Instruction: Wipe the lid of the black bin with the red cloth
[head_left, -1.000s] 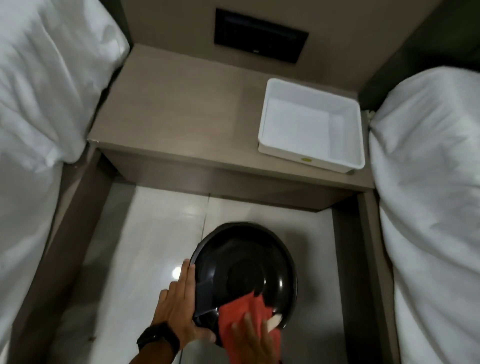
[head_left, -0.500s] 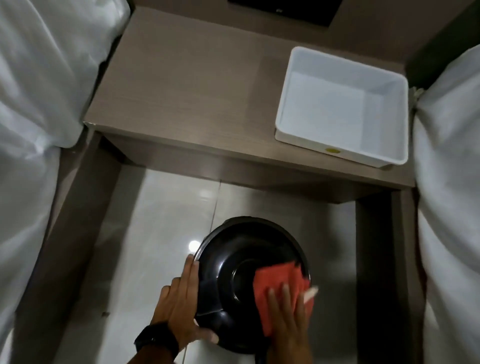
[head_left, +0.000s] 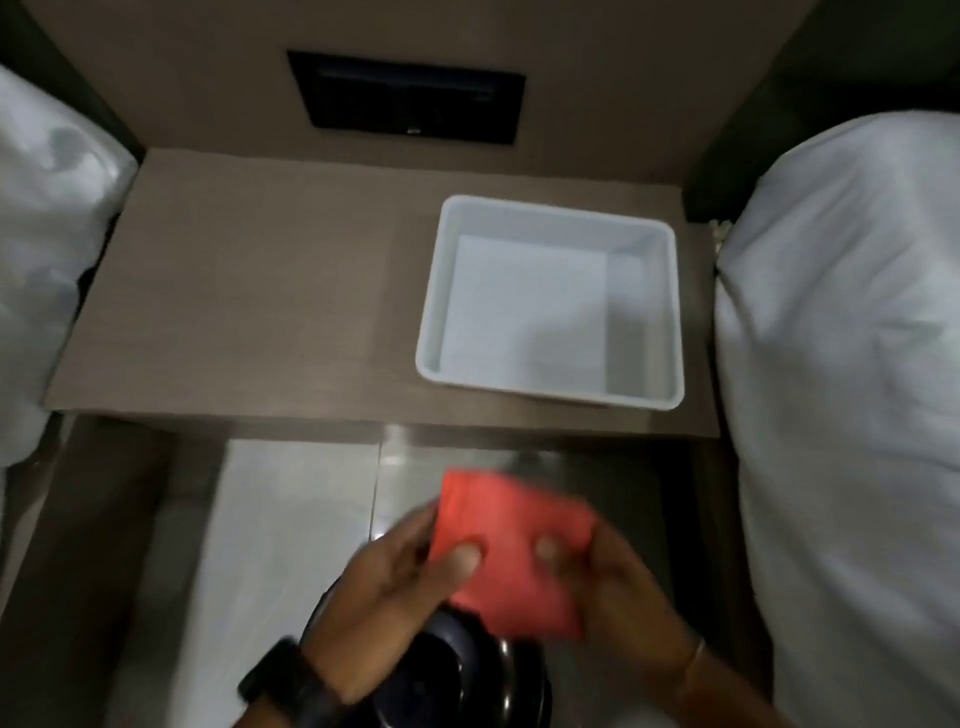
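The red cloth (head_left: 511, 551) is held flat in the air above the floor, pinched at its near edge by both hands. My left hand (head_left: 387, 587) grips its left side, thumb on top. My right hand (head_left: 608, 577) grips its right side, thumb on top. The glossy black bin lid (head_left: 457, 675) shows at the bottom of the view, below and behind my hands, largely hidden by my left wrist. The cloth is off the lid. The picture is blurred by motion.
A white square tub (head_left: 550, 306) stands on the brown bedside shelf (head_left: 260, 312). White bedding lies on the left (head_left: 41, 234) and on the right (head_left: 841, 364). A black wall panel (head_left: 410, 98) sits above the shelf. The floor tiles (head_left: 280, 519) are pale and shiny.
The cloth has come up off the lid. My left hand left the lid's rim and took hold of the cloth. The view dropped back, so the lid sits lower in frame.
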